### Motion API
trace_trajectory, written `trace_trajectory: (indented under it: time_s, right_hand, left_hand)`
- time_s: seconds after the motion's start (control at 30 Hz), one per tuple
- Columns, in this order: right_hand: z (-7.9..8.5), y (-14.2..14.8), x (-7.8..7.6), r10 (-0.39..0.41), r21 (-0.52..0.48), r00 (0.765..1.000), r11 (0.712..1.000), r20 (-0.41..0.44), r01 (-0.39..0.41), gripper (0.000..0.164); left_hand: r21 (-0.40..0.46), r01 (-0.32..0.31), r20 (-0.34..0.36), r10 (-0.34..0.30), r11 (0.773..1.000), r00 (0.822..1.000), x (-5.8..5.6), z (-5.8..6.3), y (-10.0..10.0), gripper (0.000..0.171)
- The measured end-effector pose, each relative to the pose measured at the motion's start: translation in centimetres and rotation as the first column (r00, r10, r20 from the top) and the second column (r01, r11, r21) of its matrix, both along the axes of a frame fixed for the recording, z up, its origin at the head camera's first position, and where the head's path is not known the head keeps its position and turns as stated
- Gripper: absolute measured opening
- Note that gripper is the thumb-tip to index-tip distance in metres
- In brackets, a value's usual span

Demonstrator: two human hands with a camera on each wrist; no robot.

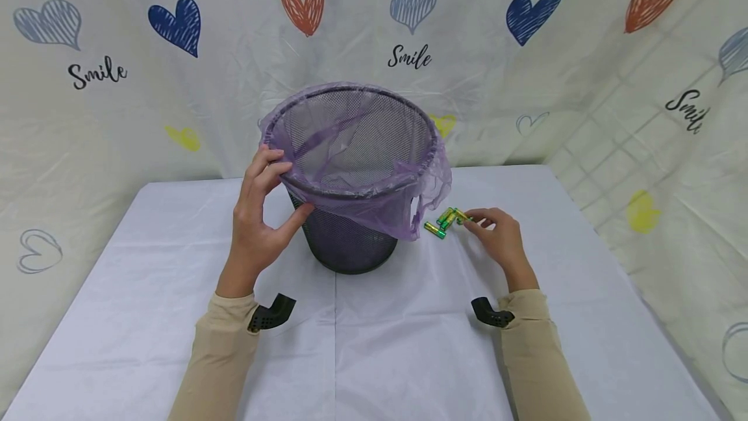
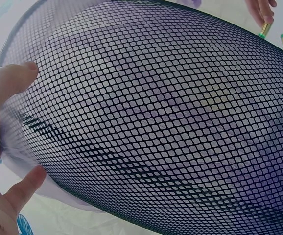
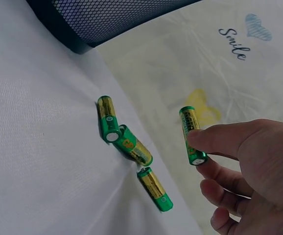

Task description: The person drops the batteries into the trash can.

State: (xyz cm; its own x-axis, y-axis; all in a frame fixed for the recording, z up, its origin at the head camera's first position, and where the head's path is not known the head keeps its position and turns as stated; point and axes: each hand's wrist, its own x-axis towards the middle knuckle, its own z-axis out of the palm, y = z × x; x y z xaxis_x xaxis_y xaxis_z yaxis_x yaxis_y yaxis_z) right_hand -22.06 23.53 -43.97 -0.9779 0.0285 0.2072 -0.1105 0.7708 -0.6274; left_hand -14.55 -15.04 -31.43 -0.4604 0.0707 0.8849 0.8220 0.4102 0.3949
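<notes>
Battery: pinched between the thumb and fingertips of the right hand.
Long axis: about 10 to 4 o'clock in the head view; nearly 12 to 6 o'clock in the right-wrist view.
Loose batteries: at least three on the table, between bin and right hand, at 9 to 10 o'clock from that hand.
Bin: mesh, mouth upward, at 10 o'clock from the right hand and 2 o'clock from the left.
Left hand: grasping the bin near 8 o'clock on its rim, thumb against the outer wall.
Purple liner: folded over the rim, loose edge hanging at 4 o'clock.
Nearer hand: left touches the bin; right, carrying the battery, is apart from it.
</notes>
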Motion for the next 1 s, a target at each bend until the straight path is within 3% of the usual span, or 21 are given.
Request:
trace_trajectory:
  time_s: [1.0]
  right_hand:
    - [1.6, -0.5, 0.3, 0.009, -0.023, 0.999, 1.0, -0.032, -0.009, 0.026]
  left_hand:
    - [0.005, 0.0, -0.006, 0.0, 1.0, 1.0, 0.1, 0.1, 0.1, 0.057]
